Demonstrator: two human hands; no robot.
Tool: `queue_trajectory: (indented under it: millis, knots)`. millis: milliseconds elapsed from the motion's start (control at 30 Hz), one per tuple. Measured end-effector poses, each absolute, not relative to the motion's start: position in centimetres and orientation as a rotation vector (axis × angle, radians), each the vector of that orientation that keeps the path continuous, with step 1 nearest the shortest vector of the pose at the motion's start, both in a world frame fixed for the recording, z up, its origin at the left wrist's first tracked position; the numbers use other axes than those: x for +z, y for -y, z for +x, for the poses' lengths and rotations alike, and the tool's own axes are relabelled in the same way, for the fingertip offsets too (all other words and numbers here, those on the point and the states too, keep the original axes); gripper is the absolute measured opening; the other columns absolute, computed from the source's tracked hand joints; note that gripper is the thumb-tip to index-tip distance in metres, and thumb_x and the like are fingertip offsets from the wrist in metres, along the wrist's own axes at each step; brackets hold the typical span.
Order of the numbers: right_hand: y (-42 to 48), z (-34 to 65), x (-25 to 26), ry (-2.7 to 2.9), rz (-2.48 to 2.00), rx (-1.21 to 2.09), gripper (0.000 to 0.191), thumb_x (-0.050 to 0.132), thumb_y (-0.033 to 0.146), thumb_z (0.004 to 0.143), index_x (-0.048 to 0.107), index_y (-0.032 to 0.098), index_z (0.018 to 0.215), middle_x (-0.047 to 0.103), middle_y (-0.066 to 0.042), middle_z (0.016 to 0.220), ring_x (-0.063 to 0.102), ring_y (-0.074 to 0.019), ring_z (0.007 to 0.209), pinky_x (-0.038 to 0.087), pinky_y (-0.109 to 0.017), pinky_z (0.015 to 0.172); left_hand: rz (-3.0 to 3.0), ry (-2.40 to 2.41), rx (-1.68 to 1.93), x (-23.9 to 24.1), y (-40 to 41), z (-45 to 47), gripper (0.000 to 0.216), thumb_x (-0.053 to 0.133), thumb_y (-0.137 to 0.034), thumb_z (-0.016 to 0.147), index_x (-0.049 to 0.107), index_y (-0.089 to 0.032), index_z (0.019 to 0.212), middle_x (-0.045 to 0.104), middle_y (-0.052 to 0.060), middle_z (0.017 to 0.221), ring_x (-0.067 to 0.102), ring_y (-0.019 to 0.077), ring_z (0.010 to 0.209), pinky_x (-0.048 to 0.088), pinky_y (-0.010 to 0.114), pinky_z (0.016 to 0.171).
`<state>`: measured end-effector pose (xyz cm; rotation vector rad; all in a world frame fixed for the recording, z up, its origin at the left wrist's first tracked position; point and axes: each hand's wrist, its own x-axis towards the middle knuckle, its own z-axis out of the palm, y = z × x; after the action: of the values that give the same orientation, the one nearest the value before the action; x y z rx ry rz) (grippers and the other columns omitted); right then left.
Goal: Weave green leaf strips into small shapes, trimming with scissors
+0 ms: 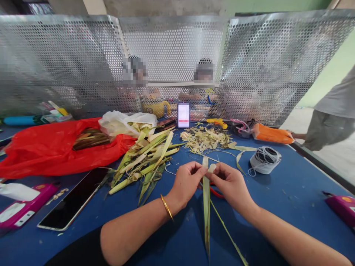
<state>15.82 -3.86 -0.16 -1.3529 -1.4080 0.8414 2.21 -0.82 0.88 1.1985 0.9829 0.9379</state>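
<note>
A blue table is recorded as the work surface, enclosed at the rear and sides by a perforated metal screen. A red plastic bag is laid at the left of the table, with a heap of green-yellow palm leaves beside it and a dark-screened smartphone nearer the front edge. The left hand and right hand are seen close together at mid-table, both closed in a pinch on the far end of one palm leaf strip. The strip is held just above the table; its long axis is noted running from the fingertips back toward the wearer, nearly straight, with the free end nearest the wearer. It is observed to be narrow, flat and pale yellow-green, with a lengthwise crease. A thinner sliver is seen splitting off it toward the right forearm. A spool of white cord is noted to the right, well apart. A gold bangle is worn on the left wrist.
</note>
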Motion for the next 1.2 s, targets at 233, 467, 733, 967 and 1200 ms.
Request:
queue_trajectory:
  millis: [233, 467, 733, 967, 1200]
  knots:
    - [4.6, 15.9, 0.6, 1.632, -1.333, 0.531, 0.015, 0.059, 0.03, 0.083, 0.057, 0.02, 0.072, 0.061, -0.001, 0.069, 0.054, -0.014, 0.064, 0.042, -0.025, 0.061, 1.103, -0.996, 0.958, 0.5, 0.6, 2.3, 0.025, 0.065, -0.038, 0.071, 0.058, -0.015, 0.065, 0.055, -0.003, 0.058, 0.049, 0.0083, 0.049, 0.041, 0.019, 0.046]
    - [3.9, 15.5, -0.3, 1.452, -1.364, 0.926, 0.023, 0.067, 0.036, 0.073, 0.052, 0.019, 0.067, 0.052, 0.004, 0.06, 0.047, -0.0106, 0.054, 0.038, -0.022, 0.049, 1.224, -1.025, 1.041, 0.4, 0.6, 2.2, 0.023, 0.063, -0.036, 0.072, 0.057, -0.016, 0.063, 0.053, -0.003, 0.057, 0.046, 0.0083, 0.048, 0.04, 0.019, 0.044]
    - [4.0, 15.7, -0.4, 1.443, -1.389, 0.83, 0.027, 0.063, 0.039, 0.078, 0.05, 0.02, 0.064, 0.05, 0.004, 0.057, 0.044, -0.0107, 0.052, 0.036, -0.022, 0.048, 1.265, -1.043, 0.957, 0.3, 0.9, 2.3, 0.022, 0.06, -0.035, 0.073, 0.057, -0.016, 0.062, 0.053, -0.003, 0.055, 0.048, 0.0098, 0.047, 0.042, 0.021, 0.043]
    - [4.7, 15.8, 0.2, 1.783, -1.37, 0.332, 0.023, 0.056, 0.032, 0.087, 0.053, 0.021, 0.067, 0.059, 0.0, 0.063, 0.053, -0.0128, 0.059, 0.041, -0.022, 0.055, 1.085, -1.009, 0.938, 0.2, 0.9, 2.4, 0.021, 0.062, -0.034, 0.071, 0.055, -0.017, 0.061, 0.053, -0.004, 0.054, 0.048, 0.0089, 0.046, 0.041, 0.021, 0.044]
    - [4.9, 15.7, 0.0, 1.815, -1.358, 0.229, 0.015, 0.057, 0.029, 0.087, 0.055, 0.023, 0.074, 0.065, -0.001, 0.07, 0.06, -0.0147, 0.064, 0.044, -0.023, 0.059, 1.11, -1.027, 0.979, 0.2, 0.6, 2.3, 0.026, 0.064, -0.039, 0.071, 0.055, -0.017, 0.062, 0.053, -0.004, 0.053, 0.046, 0.0084, 0.045, 0.04, 0.02, 0.042]
